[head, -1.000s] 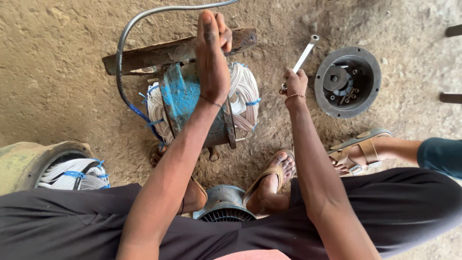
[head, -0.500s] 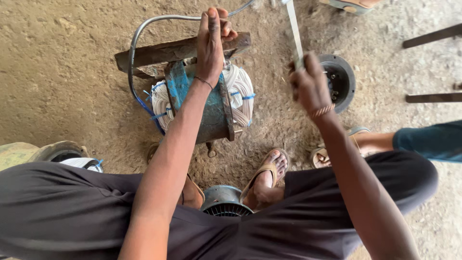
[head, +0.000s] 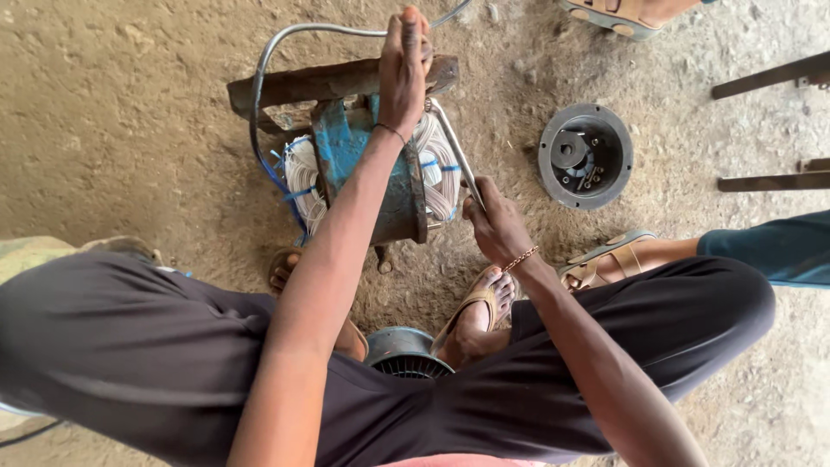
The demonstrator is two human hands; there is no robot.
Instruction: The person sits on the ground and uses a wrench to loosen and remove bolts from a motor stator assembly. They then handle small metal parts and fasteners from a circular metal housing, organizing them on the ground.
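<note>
Gripping from above, the left hand closes its grip over the far end of the motor, where a rusty bar crosses it; the fingers fold over the bar's far edge and are hidden there. Left of this grip, a grey cable loops from the motor and arches back past the fingertips. Below the grip sits the blue housing, lying on its side on the dirt floor, with white windings bulging out at its left end and again at its right end.

Right of the motor, the right hand holds a spanner. Its grip is pressed together around the lower end of the shaft; the shaft runs up and left from the grip, lying against the right-hand windings. The head of the spanner is hard to make out.

Further right of that grip, well apart from the motor, a round grey end cover lies open side up on the floor. Near the right grip, below it, a sandalled foot rests beside a fan cover.
</note>
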